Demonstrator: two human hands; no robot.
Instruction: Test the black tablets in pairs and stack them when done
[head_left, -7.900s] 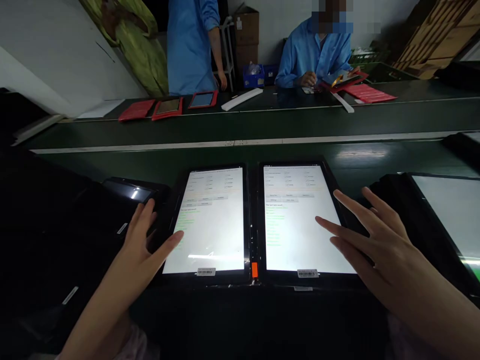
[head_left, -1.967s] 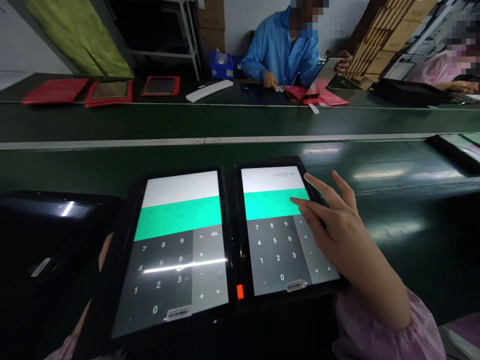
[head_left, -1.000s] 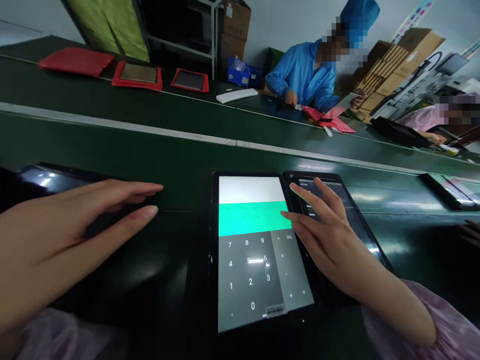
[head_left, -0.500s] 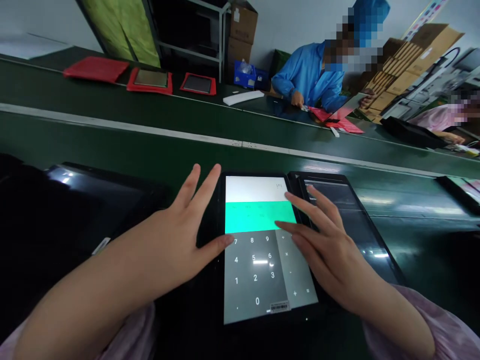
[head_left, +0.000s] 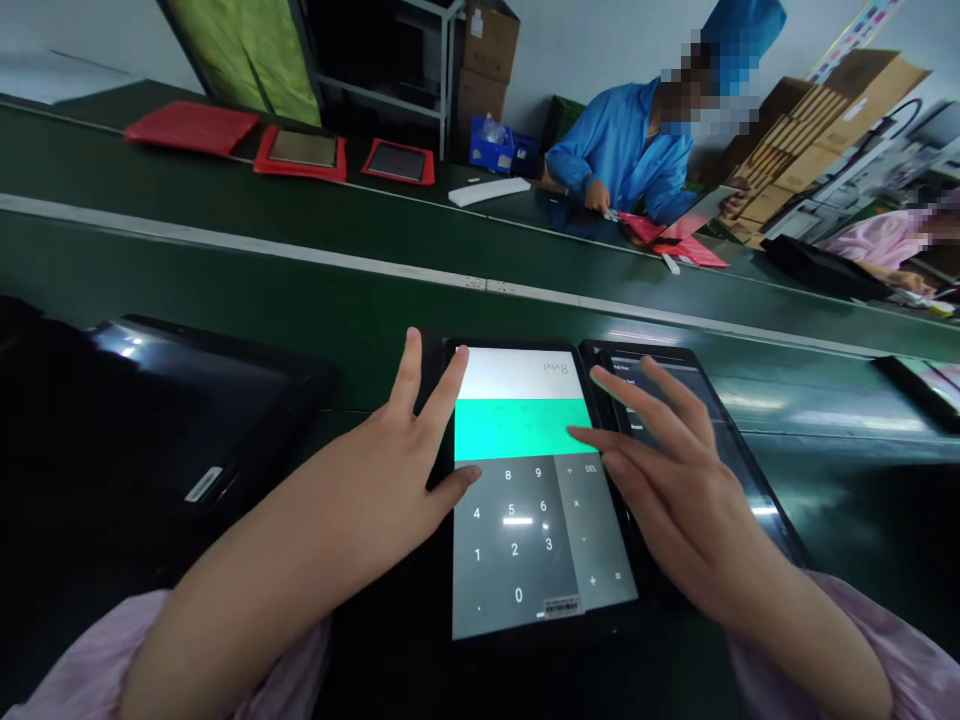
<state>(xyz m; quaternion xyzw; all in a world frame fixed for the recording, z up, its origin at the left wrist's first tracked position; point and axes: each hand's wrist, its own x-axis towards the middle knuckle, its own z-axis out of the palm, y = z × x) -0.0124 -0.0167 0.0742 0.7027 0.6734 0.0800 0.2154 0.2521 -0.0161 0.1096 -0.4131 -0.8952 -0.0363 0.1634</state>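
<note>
Green calculator tablet (head_left: pixel 517 430) sits between your left hand (head_left: pixel 360 490) and right hand (head_left: pixel 675 490), fingers (head_left: pixel 637 405) spread, gripping nothing; steady its edges, keypad untouched.

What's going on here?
A person stands at a green conveyor belt with both bare hands over a tablet showing a calculator. The left hand is at its left edge, the right hand over its right edge, beside a second, dim tablet. Across the belt, a co-worker in blue works.

Left hand (head_left: pixel 375 465) and right hand (head_left: pixel 675 490) splayed, apparently palm-down
</note>
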